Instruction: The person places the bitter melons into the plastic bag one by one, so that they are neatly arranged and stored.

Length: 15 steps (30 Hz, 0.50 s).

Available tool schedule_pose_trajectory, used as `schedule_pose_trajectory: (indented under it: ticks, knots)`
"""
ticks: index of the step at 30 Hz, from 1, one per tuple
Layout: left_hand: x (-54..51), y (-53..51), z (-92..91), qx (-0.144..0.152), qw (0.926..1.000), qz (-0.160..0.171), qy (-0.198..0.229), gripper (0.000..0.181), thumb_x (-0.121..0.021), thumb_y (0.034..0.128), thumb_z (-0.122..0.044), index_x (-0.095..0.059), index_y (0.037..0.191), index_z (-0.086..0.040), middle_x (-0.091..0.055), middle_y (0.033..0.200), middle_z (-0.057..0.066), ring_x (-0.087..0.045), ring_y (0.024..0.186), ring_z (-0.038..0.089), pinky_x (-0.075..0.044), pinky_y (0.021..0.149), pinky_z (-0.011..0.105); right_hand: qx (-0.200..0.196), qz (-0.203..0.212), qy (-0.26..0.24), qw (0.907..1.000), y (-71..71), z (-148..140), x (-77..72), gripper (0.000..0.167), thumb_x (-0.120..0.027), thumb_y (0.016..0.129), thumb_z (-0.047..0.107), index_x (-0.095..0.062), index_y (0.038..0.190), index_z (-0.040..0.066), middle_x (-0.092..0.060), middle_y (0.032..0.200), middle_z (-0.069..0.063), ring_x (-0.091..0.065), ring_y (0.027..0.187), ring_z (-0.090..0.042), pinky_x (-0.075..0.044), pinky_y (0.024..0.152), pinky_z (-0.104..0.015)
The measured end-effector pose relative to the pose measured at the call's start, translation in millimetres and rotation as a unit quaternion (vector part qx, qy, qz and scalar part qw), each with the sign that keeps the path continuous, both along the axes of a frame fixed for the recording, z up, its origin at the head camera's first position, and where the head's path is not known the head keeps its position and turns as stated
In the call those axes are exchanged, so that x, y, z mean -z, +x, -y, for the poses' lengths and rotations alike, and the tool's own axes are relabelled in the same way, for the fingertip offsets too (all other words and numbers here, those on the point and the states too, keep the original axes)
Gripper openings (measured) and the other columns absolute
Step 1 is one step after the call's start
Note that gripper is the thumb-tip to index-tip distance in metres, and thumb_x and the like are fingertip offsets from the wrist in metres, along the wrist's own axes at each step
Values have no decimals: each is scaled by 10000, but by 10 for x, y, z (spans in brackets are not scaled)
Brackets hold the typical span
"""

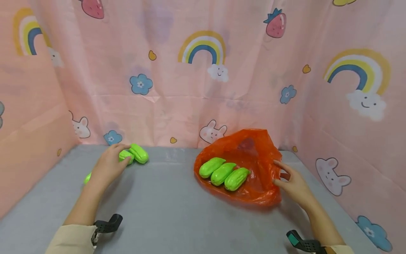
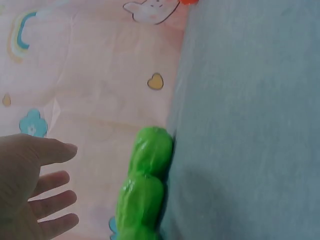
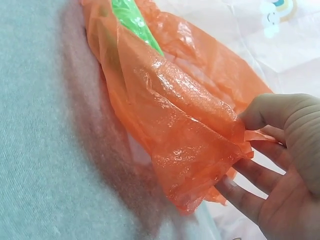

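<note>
On the left of the table, my left hand (image 1: 109, 164) hovers beside bright green, ribbed, gourd-like toy vegetables, its fingers loosely spread. One green vegetable (image 1: 139, 153) lies just past the fingertips, and another (image 1: 125, 157) is partly hidden by the hand. In the left wrist view the hand (image 2: 30, 180) holds nothing, with a gap to the vegetables (image 2: 141, 202). My right hand (image 1: 295, 185) pinches the rim of a red-orange plastic bag (image 1: 261, 162) between thumb and fingers. Three green vegetables (image 1: 223, 173) lie side by side in the bag's mouth.
A further green vegetable (image 1: 87, 178) shows partly behind my left forearm. The grey table (image 1: 177, 218) is bounded at the back and sides by a pink patterned curtain (image 1: 177, 116). Each wrist wears a black strap mount (image 1: 108, 224).
</note>
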State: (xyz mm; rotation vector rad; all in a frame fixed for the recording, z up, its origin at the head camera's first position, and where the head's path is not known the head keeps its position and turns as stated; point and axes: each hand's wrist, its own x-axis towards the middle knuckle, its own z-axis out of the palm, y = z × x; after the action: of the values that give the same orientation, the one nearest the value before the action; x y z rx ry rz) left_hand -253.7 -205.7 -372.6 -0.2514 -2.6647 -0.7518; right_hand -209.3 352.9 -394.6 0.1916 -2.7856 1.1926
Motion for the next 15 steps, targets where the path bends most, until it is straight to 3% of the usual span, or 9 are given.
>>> schedule_pose_trajectory:
  ticks: [10,15]
  knots:
    - [149,-36,361,-307,9986,290,-332,514,-710,890,-168,-579,1345,34,-516,1382,336,-480,1267,551,-399,1023,691,115,58,70,9999,10,-65,16,704,-634,985,208,-299,1581,37,-360,1565,-303,-501,1305,-532,-600,902,-456]
    - [225,-41,511,-431,9964,645,-353,589,-730,876,-236,-558,1366,40,-478,1407,364,-442,1274,582,-378,1018,716,93,27,56,9999,-7,-65,-10,709,-641,981,203,-301,1580,36,-373,1557,-303,-502,1304,-535,-603,894,-451]
